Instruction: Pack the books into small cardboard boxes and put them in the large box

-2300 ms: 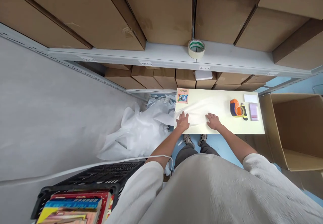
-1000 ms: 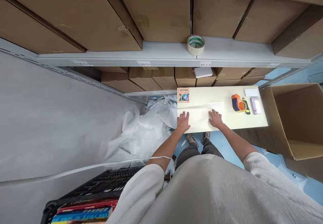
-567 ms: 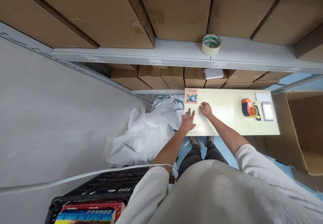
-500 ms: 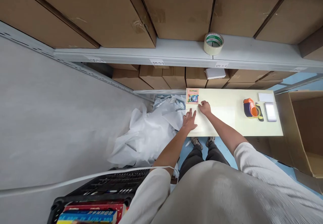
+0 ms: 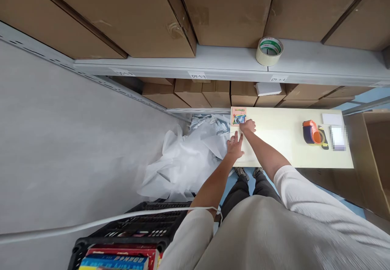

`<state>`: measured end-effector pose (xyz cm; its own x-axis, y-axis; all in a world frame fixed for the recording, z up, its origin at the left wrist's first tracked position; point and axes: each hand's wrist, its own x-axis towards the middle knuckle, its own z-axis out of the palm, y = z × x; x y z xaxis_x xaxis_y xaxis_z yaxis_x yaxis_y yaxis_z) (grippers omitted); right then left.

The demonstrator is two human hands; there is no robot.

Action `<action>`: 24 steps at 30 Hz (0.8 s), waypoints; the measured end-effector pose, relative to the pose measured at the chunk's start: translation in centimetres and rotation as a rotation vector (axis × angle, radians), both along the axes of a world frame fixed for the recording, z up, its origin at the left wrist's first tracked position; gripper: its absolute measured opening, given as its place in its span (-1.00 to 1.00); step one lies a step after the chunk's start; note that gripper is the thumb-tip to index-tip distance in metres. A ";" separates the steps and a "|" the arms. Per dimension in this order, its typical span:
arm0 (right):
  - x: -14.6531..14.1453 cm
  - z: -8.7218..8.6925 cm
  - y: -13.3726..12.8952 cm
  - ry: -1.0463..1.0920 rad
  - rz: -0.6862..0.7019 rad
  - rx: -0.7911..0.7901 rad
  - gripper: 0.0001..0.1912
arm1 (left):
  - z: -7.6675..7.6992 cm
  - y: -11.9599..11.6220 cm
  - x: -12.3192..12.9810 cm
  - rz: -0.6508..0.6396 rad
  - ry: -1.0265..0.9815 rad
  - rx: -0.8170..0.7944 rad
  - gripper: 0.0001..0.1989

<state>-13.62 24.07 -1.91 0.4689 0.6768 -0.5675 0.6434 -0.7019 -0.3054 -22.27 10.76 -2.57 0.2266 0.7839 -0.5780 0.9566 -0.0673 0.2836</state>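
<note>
A small pink book (image 5: pixel 239 116) with a colour picture on its cover lies at the far left corner of the pale yellow table (image 5: pixel 304 156). My left hand (image 5: pixel 235 145) rests just below it, fingers spread on a thin, pale sheet (image 5: pixel 274 146) that is hard to tell from the tabletop. At the book's lower right corner is my right hand (image 5: pixel 248 127), its fingers curled and its fingertips down at the edge. Whatever is between those fingers is too small to make out.
An orange and dark tape dispenser (image 5: pixel 311 132) and a white box (image 5: pixel 332 119) are at the table's right. Crumpled white wrapping (image 5: pixel 183 160) is heaped left. A black crate (image 5: pixel 137 225) holds books. A tape roll (image 5: pixel 269 51) sits on the shelf; an open carton (image 5: pixel 365 140) stands right.
My right hand has shifted up and left, closer against the book's lower edge. My left hand stays spread below the book. The whole view has moved slightly.
</note>
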 end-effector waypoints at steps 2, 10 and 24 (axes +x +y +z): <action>-0.1 0.0 0.2 -0.018 -0.022 -0.007 -0.48 | 0.0 0.0 0.0 0.004 0.005 -0.002 0.30; 0.1 0.2 0.0 0.016 0.038 0.018 -0.49 | 0.4 -0.1 0.1 0.012 0.007 -0.004 0.30; 8.6 2.4 -1.1 0.445 -0.149 0.349 -0.67 | 1.2 0.5 0.1 0.002 0.003 -0.033 0.25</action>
